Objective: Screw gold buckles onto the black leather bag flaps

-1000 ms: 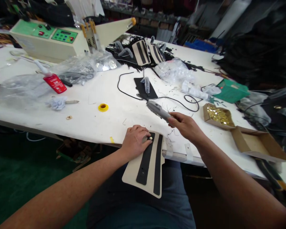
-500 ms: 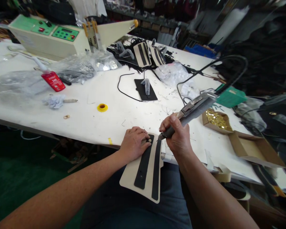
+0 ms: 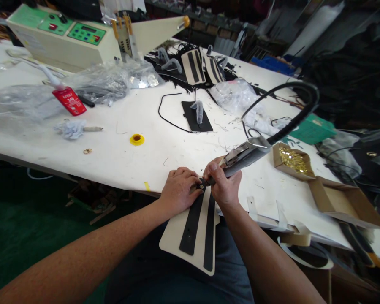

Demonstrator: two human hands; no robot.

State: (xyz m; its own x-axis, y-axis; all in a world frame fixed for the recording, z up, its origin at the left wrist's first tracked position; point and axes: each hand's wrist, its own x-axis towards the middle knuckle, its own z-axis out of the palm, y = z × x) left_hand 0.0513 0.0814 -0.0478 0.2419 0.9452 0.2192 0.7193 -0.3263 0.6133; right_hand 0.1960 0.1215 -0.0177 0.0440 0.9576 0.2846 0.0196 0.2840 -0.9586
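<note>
Fingers (image 3: 190, 179) of our left hand (image 3: 177, 190) pin the stiff, light strapped panel (image 3: 193, 228) | right hand (image 3: 223, 185) clenches the corded driver (image 3: 245, 154), gripped low by its tip.

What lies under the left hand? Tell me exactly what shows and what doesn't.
Under the left hand lies a cream panel bearing two black strips. The strips' upper ends are hidden beneath both hands, where the tool held by the right hand meets them.

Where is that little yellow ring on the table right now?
In the head view, the yellow ring lies flat on the white table, left of centre, beyond the left hand and to the left of the black pad.
</note>
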